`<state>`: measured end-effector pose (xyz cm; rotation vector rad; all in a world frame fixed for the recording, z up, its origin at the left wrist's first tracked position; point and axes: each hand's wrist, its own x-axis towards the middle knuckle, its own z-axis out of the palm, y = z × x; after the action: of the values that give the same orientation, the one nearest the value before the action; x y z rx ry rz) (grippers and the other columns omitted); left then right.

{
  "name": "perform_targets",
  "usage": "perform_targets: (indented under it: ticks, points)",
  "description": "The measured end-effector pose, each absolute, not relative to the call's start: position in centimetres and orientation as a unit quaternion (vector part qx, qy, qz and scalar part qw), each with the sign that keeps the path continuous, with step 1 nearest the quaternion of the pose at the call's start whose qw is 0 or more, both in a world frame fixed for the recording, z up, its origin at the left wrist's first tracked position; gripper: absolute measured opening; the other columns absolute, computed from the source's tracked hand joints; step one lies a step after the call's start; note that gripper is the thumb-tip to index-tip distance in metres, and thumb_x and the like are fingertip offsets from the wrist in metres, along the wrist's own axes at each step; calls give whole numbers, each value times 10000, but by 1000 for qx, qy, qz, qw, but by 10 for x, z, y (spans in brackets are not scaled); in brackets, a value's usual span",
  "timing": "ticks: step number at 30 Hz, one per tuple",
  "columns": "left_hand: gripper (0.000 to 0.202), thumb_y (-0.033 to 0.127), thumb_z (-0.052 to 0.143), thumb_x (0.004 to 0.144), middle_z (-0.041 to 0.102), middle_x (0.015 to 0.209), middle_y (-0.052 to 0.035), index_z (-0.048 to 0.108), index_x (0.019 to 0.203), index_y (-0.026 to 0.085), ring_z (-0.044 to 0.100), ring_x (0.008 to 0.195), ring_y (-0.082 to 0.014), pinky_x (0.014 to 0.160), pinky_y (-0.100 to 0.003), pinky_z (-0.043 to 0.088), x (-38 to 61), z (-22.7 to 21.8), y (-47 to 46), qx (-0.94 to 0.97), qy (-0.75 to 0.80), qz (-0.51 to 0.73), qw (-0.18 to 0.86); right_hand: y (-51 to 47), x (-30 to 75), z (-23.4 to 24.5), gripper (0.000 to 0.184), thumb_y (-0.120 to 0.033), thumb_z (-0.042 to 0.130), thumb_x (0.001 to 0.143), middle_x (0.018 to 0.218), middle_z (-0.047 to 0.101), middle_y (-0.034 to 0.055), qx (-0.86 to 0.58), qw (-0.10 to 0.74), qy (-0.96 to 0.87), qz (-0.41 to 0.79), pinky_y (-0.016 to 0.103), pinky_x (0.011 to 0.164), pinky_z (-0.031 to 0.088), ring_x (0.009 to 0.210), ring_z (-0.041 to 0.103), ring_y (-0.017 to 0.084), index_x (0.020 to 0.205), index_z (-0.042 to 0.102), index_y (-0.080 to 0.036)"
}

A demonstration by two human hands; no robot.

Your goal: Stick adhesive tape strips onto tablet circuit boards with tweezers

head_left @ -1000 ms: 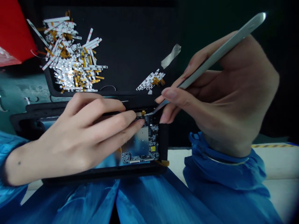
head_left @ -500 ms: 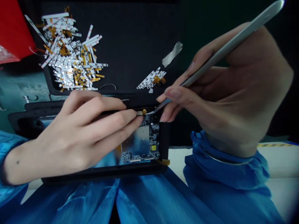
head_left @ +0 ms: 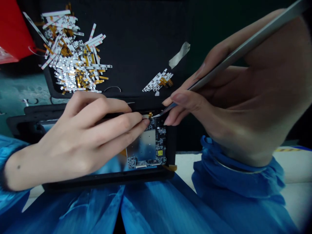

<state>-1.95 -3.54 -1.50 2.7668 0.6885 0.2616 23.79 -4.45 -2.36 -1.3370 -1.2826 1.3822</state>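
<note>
An opened device with a bare circuit board (head_left: 156,144) lies in a black fixture (head_left: 102,180) close to me. My left hand (head_left: 85,138) rests on the device, its fingers pressed together at the board's top edge beside a small orange flex cable (head_left: 150,114); whether they pinch it is hidden. My right hand (head_left: 243,97) is closed round long metal tweezers (head_left: 234,55), whose tips touch that flex cable at the board's top right corner.
A black tray (head_left: 136,39) behind the fixture holds a big heap of white and orange flex strips (head_left: 70,58), a small bunch of strips (head_left: 159,82) and a scrap of tape (head_left: 179,56). A red object (head_left: 13,31) sits at far left. Blue sleeves fill the foreground.
My right hand has drawn nearer the camera and the tweezers' back end has risen out of view. The tips and my left fingers stay at the board's top edge.
</note>
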Motion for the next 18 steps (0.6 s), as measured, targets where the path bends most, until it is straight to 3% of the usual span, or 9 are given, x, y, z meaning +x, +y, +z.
perform_targets:
  ticks: [4,10,18]
  points:
    - [360,154,482,1068,739,1286,-45,572,1416,140,592,1284,-246,1091,-447,457,-19,-16,-35,959,229,93,141,-44,239,-29,442,-367,958,728,816,702,-23,-517,445,-503,531,324,543,648,643,744,202,957,591,-274]
    - [348,155,480,1057,753,1255,-64,595,1385,137,636,1245,-266,1052,-468,469,-19,-19,-34,960,223,108,130,-41,237,-35,426,-387,935,762,739,695,-50,-494,453,-514,536,279,484,618,591,728,173,926,559,-274]
    - [315,163,447,1084,764,1218,-54,599,1358,138,640,1228,-254,970,-433,463,-19,-27,-31,966,196,137,99,-39,234,-30,379,-177,900,789,778,690,-59,-470,461,-542,523,233,493,631,591,741,147,938,557,-236]
